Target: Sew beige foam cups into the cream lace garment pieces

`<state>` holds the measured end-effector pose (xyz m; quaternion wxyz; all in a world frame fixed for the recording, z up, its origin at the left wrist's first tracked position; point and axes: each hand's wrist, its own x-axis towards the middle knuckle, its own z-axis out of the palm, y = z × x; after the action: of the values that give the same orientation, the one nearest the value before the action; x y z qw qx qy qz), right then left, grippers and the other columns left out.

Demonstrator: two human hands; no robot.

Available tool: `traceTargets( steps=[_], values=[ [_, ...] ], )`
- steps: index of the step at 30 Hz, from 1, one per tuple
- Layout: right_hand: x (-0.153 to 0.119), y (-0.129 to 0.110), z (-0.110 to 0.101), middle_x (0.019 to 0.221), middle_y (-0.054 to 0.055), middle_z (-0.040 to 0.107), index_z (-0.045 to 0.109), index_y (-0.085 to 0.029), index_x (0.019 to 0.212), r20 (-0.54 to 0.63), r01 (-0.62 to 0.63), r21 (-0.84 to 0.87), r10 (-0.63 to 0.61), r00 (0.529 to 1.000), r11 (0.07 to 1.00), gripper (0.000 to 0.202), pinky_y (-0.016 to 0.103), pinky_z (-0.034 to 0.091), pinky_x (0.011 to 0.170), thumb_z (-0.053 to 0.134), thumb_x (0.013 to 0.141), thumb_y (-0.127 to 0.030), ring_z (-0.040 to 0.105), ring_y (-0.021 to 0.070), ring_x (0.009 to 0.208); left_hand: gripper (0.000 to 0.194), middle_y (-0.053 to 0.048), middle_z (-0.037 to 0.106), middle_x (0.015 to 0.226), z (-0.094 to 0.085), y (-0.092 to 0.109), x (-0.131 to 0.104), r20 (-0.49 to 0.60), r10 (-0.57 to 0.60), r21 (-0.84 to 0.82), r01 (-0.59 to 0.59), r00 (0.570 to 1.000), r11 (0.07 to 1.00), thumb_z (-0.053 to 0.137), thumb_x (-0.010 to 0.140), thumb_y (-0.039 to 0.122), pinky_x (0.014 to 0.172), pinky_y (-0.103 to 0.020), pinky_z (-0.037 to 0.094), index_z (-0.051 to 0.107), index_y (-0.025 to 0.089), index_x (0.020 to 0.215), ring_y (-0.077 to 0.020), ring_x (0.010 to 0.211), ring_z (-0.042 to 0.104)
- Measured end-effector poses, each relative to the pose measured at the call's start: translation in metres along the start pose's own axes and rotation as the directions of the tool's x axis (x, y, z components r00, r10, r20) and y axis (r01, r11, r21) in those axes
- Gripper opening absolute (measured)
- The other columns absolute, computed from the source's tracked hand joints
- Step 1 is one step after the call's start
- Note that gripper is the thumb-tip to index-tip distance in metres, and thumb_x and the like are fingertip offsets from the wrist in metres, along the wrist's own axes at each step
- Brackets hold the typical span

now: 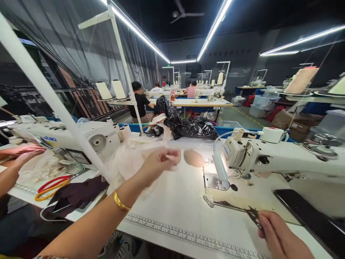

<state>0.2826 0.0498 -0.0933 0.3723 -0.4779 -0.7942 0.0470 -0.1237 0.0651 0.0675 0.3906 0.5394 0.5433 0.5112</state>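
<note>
Right hand point(277, 232) clamps a dark pointed tool point(253, 216) — left hand point(157, 162), blurred above the worktop point(172, 201) beside a beige piece point(194, 158), grip impossible to tell.

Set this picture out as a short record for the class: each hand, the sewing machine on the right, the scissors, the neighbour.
Left hand: raised, fingers bent, blurred; whether it holds anything is unclear
Nearest it: beige oval piece on the table; pale fabric heaped
Right hand: grips a dark pointed tool
Sewing machine: white, light shining by its plate
Scissors: red and orange handles, beside dark cloth
Neighbour's hands: at the far left
</note>
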Motion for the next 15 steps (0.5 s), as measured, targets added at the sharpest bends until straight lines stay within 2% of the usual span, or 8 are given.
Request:
traceTargets(
  steps=[2,5,6,7,10,13,15],
  values=[
    [0.011,-0.05,-0.001,0.071,-0.003,0.071,0.058,-0.03,0.107,0.12,-0.091,0.181,0.07,0.99,0.979,0.022,0.021,0.055,0.051,0.039,0.111,-0.041,0.069,0.0159,0.052,0.045,-0.009,0.073,0.127,0.03,-0.023,-0.015,0.212,-0.181,0.005,0.184,0.96,0.983,0.084,0.072,0.027,0.076,-0.03,0.053,0.077,0.02,0.116,-0.0155,0.084,0.064],
    [0.032,-0.097,0.004,0.069,-0.005,0.066,0.057,-0.028,0.124,0.194,-0.021,0.258,-0.03,0.981,0.966,0.023,0.023,0.053,0.053,0.047,0.11,-0.043,0.066,0.016,0.055,0.062,-0.009,0.07,0.135,0.057,-0.039,-0.027,0.403,-0.283,-0.029,0.321,0.871,0.947,0.086,0.069,0.024,0.082,-0.032,0.052,0.072,0.022,0.129,-0.0149,0.087,0.061],
    [0.038,-0.105,0.007,0.077,-0.003,0.07,0.059,-0.026,0.123,0.198,0.026,0.25,-0.078,0.977,0.968,0.023,0.023,0.054,0.059,0.048,0.11,-0.042,0.068,0.016,0.063,0.065,-0.009,0.07,0.135,0.062,-0.04,-0.028,0.444,-0.288,-0.043,0.341,0.848,0.939,0.086,0.069,0.025,0.083,-0.033,0.051,0.07,0.023,0.133,-0.0149,0.087,0.061],
    [0.043,-0.11,0.01,0.082,-0.001,0.071,0.06,-0.024,0.119,0.152,0.095,0.208,-0.128,0.98,0.973,0.023,0.025,0.052,0.061,0.047,0.111,-0.041,0.068,0.0164,0.066,0.068,-0.009,0.069,0.136,0.066,-0.04,-0.029,0.476,-0.286,-0.051,0.35,0.832,0.935,0.087,0.07,0.025,0.083,-0.033,0.051,0.069,0.023,0.135,-0.0147,0.086,0.06],
    [0.053,-0.116,0.022,0.076,0.001,0.067,0.064,-0.021,0.099,0.009,0.255,-0.057,-0.255,0.967,0.965,0.028,0.028,0.043,0.06,0.044,0.113,-0.033,0.062,0.017,0.063,0.07,-0.009,0.069,0.134,0.075,-0.039,-0.029,0.521,-0.266,-0.056,0.343,0.811,0.938,0.087,0.07,0.024,0.079,-0.031,0.049,0.068,0.024,0.137,-0.0128,0.082,0.056],
    [0.06,-0.121,0.031,0.067,0.0,0.06,0.065,-0.021,0.09,-0.04,0.314,-0.278,-0.338,0.94,0.908,0.032,0.03,0.035,0.058,0.043,0.112,-0.025,0.055,0.0162,0.057,0.075,-0.009,0.068,0.133,0.082,-0.042,-0.031,0.551,-0.258,-0.063,0.348,0.793,0.935,0.085,0.071,0.025,0.08,-0.031,0.05,0.064,0.024,0.143,-0.0117,0.081,0.058],
    [0.062,-0.124,0.033,0.064,-0.001,0.058,0.063,-0.022,0.085,-0.041,0.336,-0.313,-0.366,0.93,0.888,0.035,0.03,0.033,0.057,0.041,0.113,-0.023,0.052,0.0156,0.054,0.084,-0.009,0.067,0.13,0.08,-0.041,-0.033,0.596,-0.266,-0.049,0.364,0.757,0.93,0.085,0.071,0.026,0.082,-0.033,0.052,0.056,0.025,0.15,-0.0131,0.083,0.063]
  ],
)
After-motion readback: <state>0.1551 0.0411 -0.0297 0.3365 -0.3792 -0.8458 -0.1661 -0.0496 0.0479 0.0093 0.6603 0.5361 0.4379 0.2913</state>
